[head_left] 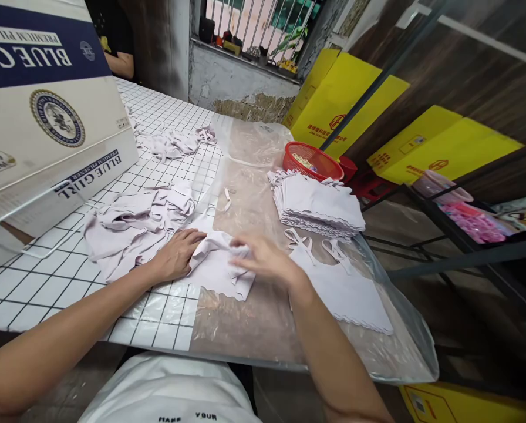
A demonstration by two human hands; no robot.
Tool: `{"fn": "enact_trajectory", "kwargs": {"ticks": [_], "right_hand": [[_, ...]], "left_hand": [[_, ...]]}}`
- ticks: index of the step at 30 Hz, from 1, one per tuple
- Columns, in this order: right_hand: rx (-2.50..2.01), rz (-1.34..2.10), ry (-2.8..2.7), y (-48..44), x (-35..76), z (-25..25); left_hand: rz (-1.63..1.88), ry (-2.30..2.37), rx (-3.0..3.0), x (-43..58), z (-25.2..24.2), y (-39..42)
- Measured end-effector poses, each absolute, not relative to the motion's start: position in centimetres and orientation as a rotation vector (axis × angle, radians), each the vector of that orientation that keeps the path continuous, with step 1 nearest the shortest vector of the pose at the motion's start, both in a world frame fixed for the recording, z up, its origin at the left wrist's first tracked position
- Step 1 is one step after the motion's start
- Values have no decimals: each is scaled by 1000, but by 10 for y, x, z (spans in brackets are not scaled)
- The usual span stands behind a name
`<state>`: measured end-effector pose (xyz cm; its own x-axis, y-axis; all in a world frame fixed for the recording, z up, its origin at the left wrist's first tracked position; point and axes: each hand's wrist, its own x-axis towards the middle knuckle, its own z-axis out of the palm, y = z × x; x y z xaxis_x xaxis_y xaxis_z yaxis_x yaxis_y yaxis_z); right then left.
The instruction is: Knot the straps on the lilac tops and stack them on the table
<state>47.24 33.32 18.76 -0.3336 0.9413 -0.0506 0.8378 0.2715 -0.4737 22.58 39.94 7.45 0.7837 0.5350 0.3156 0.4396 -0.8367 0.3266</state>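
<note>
A pale lilac garment (pixel 221 281), thin and with a wavy hem, lies partly folded in front of me. My left hand (pixel 179 252) is closed over its left edge, fingers together on the fabric. At its right upper side is my right hand (pixel 263 257), smeared by motion, so its grip is unclear. To the left sits a crumpled heap of the same lilac garments (pixel 135 223). On the right a strappy top (pixel 340 285) is spread flat, its two straps looped at the upper edge. Behind it rises a neat stack of folded tops (pixel 318 202).
A large beer carton (pixel 60 117) stands on the left of the grid-patterned table (pixel 166 335). Clear plastic sheeting (pixel 240 329) covers the right part. A red basket (pixel 311 157) is behind the stack. More garments (pixel 172 142) and another person's arm (pixel 121 63) are farther back.
</note>
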Motion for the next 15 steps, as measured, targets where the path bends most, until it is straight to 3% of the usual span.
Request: {"fn": "enact_trajectory", "kwargs": {"ticks": [5,9,15], "right_hand": [[-2007,506,-2358,270,475,166],[-1939,517,-2231,243,509,181],[-2120,834,-1976,183,557,199]], "left_hand": [[561,771,2758,224,78,398],[574,747,2761,224,81,397],[606,633,2776,215,87,393]]}}
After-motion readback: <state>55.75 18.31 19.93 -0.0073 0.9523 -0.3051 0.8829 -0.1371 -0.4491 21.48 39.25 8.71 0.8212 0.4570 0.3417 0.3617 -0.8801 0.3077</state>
